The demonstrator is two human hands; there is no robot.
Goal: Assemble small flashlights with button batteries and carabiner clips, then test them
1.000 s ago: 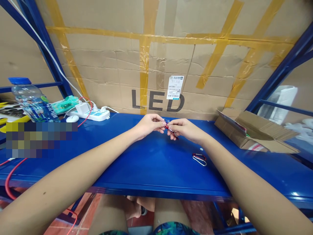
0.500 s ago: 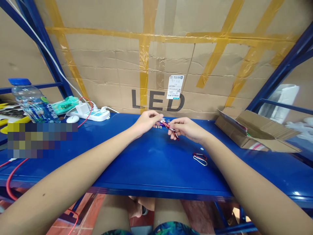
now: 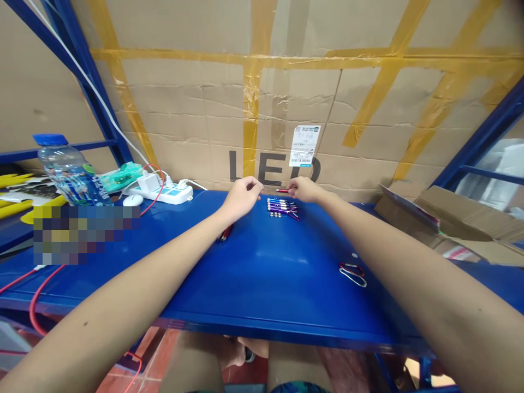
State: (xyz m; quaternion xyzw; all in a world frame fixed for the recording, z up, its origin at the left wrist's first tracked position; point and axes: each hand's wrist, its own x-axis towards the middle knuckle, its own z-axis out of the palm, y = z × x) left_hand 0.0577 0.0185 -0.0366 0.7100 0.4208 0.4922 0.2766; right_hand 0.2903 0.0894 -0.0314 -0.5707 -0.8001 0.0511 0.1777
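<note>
My right hand (image 3: 306, 190) pinches the end of a slim red metal tube (image 3: 282, 190) at the back of the blue table. My left hand (image 3: 243, 197) is to its left, thumb and fingers together; whatever may be between them is too small to make out. Between and below the hands lies a row of blue and purple slim metal tubes (image 3: 282, 206) with clip-like ends. Just in front of that row are several small round shiny pieces (image 3: 275, 214). Dark and red tubes (image 3: 226, 233) lie partly hidden behind my left forearm.
Two carabiners (image 3: 352, 274), red and silver, lie at the right near a small white disc (image 3: 354, 255). An open cardboard box (image 3: 446, 218) stands far right. On the left are a bottle (image 3: 71, 172), a power strip (image 3: 172, 192) and cables. Behind rises a large carton (image 3: 196, 120).
My right hand has carried the red tube back and away from my left hand, which has let go of it. The row of blue and purple tubes is now uncovered. The view has shifted slightly.
</note>
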